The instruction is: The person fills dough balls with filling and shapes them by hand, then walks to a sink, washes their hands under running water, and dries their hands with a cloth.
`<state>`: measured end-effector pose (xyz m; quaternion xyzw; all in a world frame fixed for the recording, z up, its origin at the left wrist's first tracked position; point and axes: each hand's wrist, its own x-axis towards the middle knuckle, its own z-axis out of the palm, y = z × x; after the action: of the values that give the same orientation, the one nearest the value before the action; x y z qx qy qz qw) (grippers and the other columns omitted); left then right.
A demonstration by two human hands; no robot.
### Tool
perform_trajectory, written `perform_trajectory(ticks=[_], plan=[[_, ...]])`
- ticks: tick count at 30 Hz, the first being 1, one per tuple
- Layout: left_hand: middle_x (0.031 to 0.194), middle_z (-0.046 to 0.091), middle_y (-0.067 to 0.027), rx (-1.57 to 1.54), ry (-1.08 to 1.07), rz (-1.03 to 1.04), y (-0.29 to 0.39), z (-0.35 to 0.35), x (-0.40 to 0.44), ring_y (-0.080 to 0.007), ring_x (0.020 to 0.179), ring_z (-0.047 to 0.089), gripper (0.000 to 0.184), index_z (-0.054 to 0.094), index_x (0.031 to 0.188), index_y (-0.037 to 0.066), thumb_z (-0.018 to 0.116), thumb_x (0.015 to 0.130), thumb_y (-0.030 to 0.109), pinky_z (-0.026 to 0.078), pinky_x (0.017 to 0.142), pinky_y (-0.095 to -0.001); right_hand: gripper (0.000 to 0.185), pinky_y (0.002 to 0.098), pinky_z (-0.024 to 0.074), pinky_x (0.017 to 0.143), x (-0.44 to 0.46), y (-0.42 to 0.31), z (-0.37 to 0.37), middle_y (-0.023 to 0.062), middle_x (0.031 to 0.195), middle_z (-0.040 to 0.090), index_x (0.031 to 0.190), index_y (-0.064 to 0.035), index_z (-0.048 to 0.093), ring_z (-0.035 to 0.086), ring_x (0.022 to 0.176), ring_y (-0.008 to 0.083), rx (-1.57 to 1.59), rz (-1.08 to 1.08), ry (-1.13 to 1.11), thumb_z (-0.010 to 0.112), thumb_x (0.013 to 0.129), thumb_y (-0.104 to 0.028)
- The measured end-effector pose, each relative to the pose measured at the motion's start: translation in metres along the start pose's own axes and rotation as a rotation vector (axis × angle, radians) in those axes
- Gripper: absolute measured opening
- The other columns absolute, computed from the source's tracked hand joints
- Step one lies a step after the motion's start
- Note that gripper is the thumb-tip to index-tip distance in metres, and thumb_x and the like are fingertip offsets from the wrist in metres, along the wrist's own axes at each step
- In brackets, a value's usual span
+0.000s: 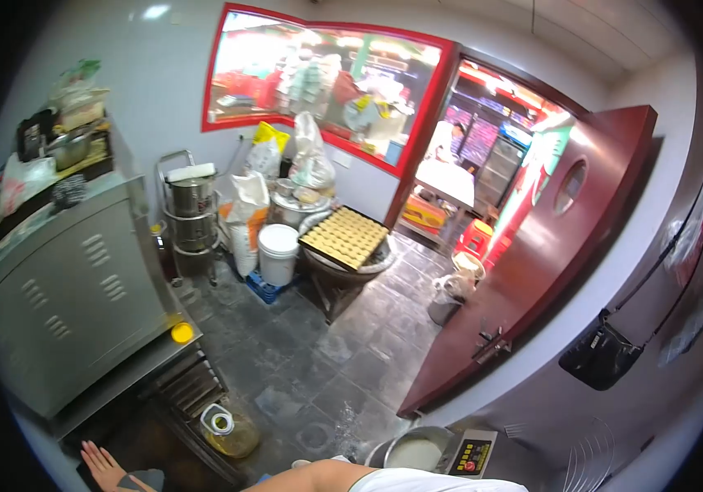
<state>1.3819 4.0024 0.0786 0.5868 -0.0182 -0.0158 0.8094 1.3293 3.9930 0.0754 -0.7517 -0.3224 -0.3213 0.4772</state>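
My left hand (104,466) reaches in at the bottom left, fingers stretched out and nothing visible in them. A grey piece of fabric (150,478) lies by its wrist. The hand is over or beside a dark brown surface (134,443); contact cannot be made out. A bare arm (310,476) with a white sleeve (442,482) crosses the bottom edge, and my right hand is out of the picture. Close to the left hand, a clear plastic jug (235,433) with yellowish liquid stands by a dark slatted rack (189,385).
A large steel cabinet (81,287) fills the left. A black tray of yellow rounds (345,238) rests on a round vessel beside a white bucket (278,254). The red door (548,262) is open; a person (443,141) stands beyond. A machine with a bowl (415,453) is lower right.
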Motion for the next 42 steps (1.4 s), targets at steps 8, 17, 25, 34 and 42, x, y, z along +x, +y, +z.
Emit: perform_trajectory(ticks=[8,17,25,34,42], plan=[[0.116,0.062,-0.0206,-0.267,-0.095,-0.298,-0.107,0.126,-0.012,-0.0266,0.113,0.058,0.042,0.050,0.126,-0.005,0.052,0.092,0.020,0.047,0.095,-0.0370,0.028,0.0394,0.0232,0.113,-0.065,0.065,-0.125,0.0191,0.138,0.049,0.107,-0.0050,0.061,0.037,0.137,0.0337,-0.087,0.456,0.050,0.047,0.096,-0.027],[0.150,0.037,-0.0115,-0.174,-0.391,-0.661,-0.189,0.210,-0.056,-0.0293,0.139,0.032,0.056,0.038,0.145,0.007,0.045,0.100,0.041,0.019,0.112,-0.0502,0.028,0.0332,0.0403,0.098,-0.199,0.146,-0.335,0.0137,0.118,0.056,0.110,0.0005,0.060,0.054,0.107,0.0240,-0.406,0.848,0.730,0.041,0.102,-0.018],[0.100,0.064,-0.0068,-0.682,-0.555,-1.218,-0.282,0.236,-0.071,-0.0184,0.094,0.061,0.055,0.061,0.095,0.007,0.046,0.094,0.059,0.048,0.081,-0.0317,0.034,0.0290,0.0414,0.094,-0.249,0.091,-0.302,0.0056,0.112,0.055,0.126,-0.0012,0.052,0.052,0.105,0.0161,0.115,1.247,0.605,0.053,0.098,-0.021],[0.118,0.059,-0.0235,0.090,-0.619,-0.766,-0.242,0.265,-0.066,-0.0314,0.109,0.057,0.059,0.056,0.115,-0.008,0.062,0.083,0.042,0.042,0.094,-0.0428,0.033,0.0285,0.0507,0.088,-0.356,0.141,-0.303,0.0053,0.109,0.061,0.120,-0.0052,0.056,0.060,0.102,0.0135,1.544,0.972,0.667,0.054,0.099,-0.030],[0.124,0.053,-0.0270,0.056,-1.589,0.244,-0.255,0.244,-0.162,-0.0445,0.114,0.048,0.064,0.051,0.124,-0.009,0.065,0.078,0.033,0.037,0.100,-0.0527,0.019,0.0333,0.0479,0.049,-0.442,0.243,-0.230,0.0084,0.070,0.062,0.091,-0.0059,0.061,0.060,0.058,0.0191,0.053,1.889,0.538,0.051,0.091,-0.022]])
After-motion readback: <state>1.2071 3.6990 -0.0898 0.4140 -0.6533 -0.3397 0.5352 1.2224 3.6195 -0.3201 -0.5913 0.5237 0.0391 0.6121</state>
